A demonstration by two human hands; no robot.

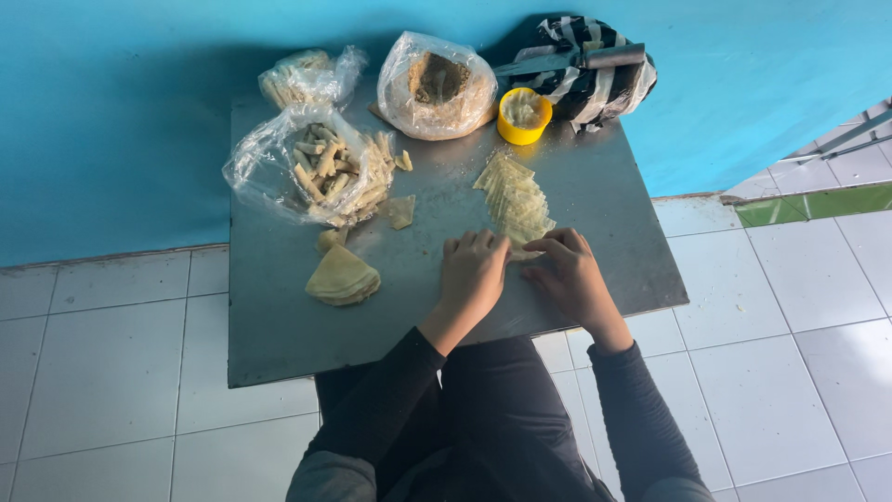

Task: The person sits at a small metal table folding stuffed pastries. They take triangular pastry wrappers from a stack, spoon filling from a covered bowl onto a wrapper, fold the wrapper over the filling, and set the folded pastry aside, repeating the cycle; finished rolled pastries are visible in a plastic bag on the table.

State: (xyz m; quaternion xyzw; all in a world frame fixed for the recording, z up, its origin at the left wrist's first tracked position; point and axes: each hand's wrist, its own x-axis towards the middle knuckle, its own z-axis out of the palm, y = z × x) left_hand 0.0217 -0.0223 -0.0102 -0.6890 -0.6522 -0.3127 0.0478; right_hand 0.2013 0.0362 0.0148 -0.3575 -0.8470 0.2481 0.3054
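A metal table [279, 344] fills mid-frame. Both hands sit at centre, the left hand [474, 271] and right hand [569, 270] meeting on the near end of a fanned row of wrappers [514, 200], fingers curled, pinching one sheet. The row runs up-frame, away from the hands. Bags of rolls [316, 172] and filling [437, 88] lie upper left; a wrapper stack [342, 277] lies left; a yellow cup [523, 113] sits above.

wall: plain turquoise-blue wall [121, 112] fills the top of the view | floor: white square floor tiles [111, 353] with grey grout | furniture: small grey metal table [279, 344] set against the wall | right: green tiled step [818, 203] with grey metal bars [850, 139] above | light: soft, even daylight
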